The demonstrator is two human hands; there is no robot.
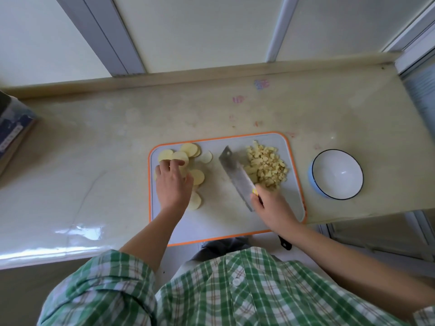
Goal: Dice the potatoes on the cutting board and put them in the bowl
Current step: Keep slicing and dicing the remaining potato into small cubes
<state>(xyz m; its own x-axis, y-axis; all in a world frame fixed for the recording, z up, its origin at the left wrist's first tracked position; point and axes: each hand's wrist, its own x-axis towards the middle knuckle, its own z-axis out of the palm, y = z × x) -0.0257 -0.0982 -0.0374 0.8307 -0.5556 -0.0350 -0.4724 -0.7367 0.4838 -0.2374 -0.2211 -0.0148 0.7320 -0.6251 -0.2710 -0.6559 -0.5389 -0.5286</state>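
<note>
- A dark printed box (11,135) sits at the far left edge of the counter (94,149), well apart from the board.
- The counter is pale, glossy and faintly stained, with a raised lip along the back.
- The board (219,222) is flat grey with an orange rim and rounded corners; its near edge overhangs the counter.
- Round, pale yellow slices (188,149) lie overlapping on the board's left part.
- The left hand (173,184) lies on the slices with its fingers bent and covers several; whether it pinches any cannot be told.
- The knife (235,172), a broad steel cleaver, slants across the board's middle, blade touching the dice.
- The dice (268,165), small yellow cubes, are heaped on the board's right part.
- The right hand (270,208) is clenched round the knife's handle, hiding most of it.
- The bowl (334,182), white inside and dark-rimmed, stands just right of the board.
</note>
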